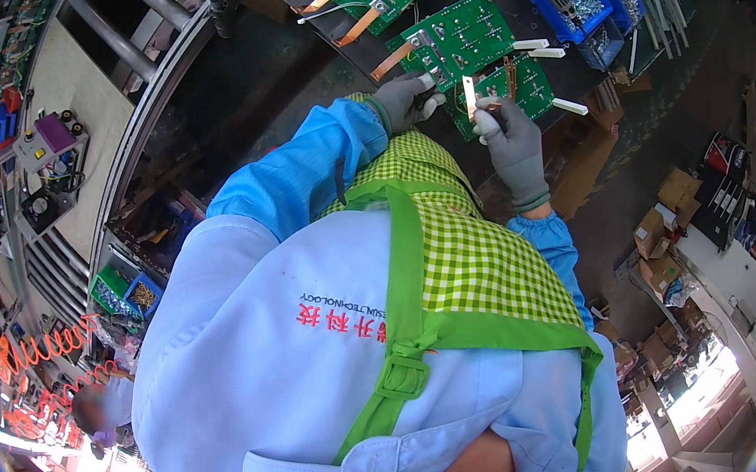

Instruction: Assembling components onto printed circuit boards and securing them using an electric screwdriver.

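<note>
Pinching a flat copper strip [468, 94] at one o'clock, the grey-gloved right hand [509, 144] closes thumb and fingers; the left hand [402, 102], at twelve, has curled fingers, but I cannot tell their grip. The strip looks light, thin and fairly stiff, probably best held by its edges. At its three o'clock, a green circuit board [535, 90] seems fragile, its white post [569, 106] jutting awkwardly; blue parts bins [556, 25] sit toward one.
</note>
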A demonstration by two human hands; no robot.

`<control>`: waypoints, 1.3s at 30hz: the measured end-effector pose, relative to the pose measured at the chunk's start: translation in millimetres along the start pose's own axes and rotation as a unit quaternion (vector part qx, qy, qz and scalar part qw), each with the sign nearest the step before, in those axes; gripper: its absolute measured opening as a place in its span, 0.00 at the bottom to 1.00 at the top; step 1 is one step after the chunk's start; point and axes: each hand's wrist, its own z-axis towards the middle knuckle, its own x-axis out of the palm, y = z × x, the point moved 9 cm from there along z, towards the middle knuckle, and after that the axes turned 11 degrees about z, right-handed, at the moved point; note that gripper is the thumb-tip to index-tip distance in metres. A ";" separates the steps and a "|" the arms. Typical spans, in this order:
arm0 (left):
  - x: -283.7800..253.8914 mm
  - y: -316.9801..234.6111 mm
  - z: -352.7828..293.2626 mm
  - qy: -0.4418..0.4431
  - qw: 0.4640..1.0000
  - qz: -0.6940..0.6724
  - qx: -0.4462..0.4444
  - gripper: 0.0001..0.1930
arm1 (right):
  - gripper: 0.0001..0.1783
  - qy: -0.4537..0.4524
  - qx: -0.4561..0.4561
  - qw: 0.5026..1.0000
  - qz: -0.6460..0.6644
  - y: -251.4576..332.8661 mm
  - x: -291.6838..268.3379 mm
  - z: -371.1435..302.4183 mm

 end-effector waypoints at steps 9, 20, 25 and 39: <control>-4.0 0.8 4.5 -0.024 1.000 0.007 -0.004 0.12 | 0.12 -0.029 -0.071 0.996 -0.050 8.2 16.6 -7.5; -1.3 4.3 -5.8 0.073 0.988 -0.124 -0.049 0.10 | 0.11 0.018 -0.107 0.991 -0.083 13.9 44.9 -0.3; 13.3 -12.6 -7.5 0.098 0.992 -0.073 -0.011 0.10 | 0.10 0.049 -0.166 0.976 -0.132 4.4 60.2 -0.5; 13.9 -17.2 -19.2 0.057 0.998 -0.016 -0.017 0.13 | 0.09 0.068 -0.170 0.967 -0.176 2.4 76.0 0.0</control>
